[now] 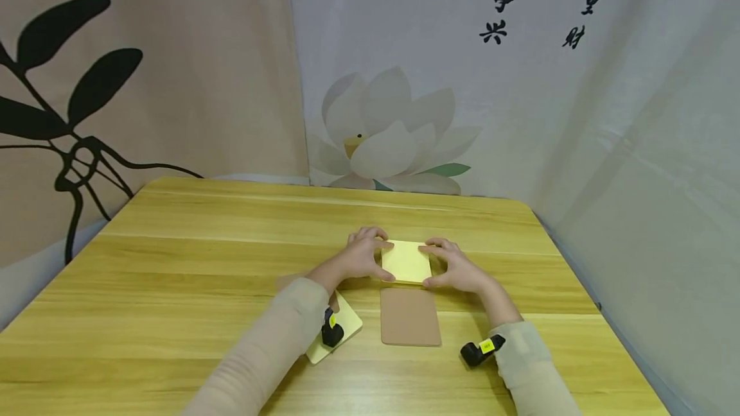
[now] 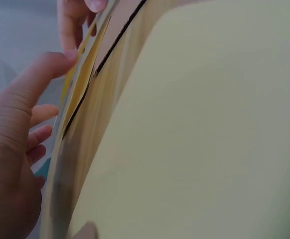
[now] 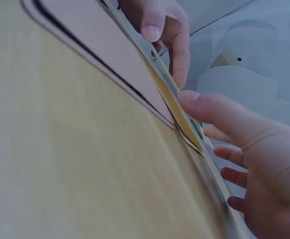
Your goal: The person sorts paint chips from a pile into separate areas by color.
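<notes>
Both hands are at a pale yellow square mat [image 1: 407,262] on the table. My left hand [image 1: 363,257] grips its left side, thumb at the near corner and index finger at the far one. From the opposite side my right hand [image 1: 457,268] grips it the same way. In the wrist views a thin yellow edge runs between the thumbs, close over a yellow mat [image 3: 169,94] with a dark underside. Directly in front lies a tan square mat [image 1: 410,317] with rounded corners.
Partly under the left forearm lies another pale yellow mat [image 1: 349,321], with a tan piece [image 1: 287,281] behind it. Black wrist devices [image 1: 332,331] sit at both cuffs. The wooden table [image 1: 191,313] ends at printed fabric walls [image 1: 607,146] behind and to the right.
</notes>
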Demonstrator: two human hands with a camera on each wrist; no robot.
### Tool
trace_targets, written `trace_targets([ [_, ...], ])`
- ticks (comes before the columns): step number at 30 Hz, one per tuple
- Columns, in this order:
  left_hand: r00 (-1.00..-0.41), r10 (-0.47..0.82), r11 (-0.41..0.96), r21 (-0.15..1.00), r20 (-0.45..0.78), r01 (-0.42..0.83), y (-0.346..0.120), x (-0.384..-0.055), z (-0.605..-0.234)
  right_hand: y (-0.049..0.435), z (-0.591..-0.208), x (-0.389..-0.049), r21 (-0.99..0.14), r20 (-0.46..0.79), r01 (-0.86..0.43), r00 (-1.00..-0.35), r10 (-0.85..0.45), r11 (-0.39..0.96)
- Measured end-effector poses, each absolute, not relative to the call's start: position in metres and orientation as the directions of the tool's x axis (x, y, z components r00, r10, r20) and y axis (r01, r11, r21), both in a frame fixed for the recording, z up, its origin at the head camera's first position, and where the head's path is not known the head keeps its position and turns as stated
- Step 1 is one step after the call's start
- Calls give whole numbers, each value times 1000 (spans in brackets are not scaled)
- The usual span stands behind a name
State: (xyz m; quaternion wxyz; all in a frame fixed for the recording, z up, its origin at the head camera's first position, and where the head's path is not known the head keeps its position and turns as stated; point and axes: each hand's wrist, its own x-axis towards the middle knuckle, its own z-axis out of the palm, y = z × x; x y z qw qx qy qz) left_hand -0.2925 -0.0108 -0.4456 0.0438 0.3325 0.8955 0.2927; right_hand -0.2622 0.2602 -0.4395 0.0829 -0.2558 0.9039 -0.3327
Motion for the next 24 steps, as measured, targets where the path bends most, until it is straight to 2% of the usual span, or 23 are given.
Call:
trace_targets([
  [11, -788, 611, 635, 546, 78, 547, -7, -295, -455, 262, -448, -264, -593, 4, -405, -866, -501, 696],
  [19, -775, 629, 633, 541, 59, 555, -9, -292, -451, 262, -448, -264, -607, -12, -382, -872, -490, 697],
  [24, -776, 624, 638, 512, 93, 575, -10, -288, -442, 259, -442, -262, -590, 40, -404, -879, -474, 699],
])
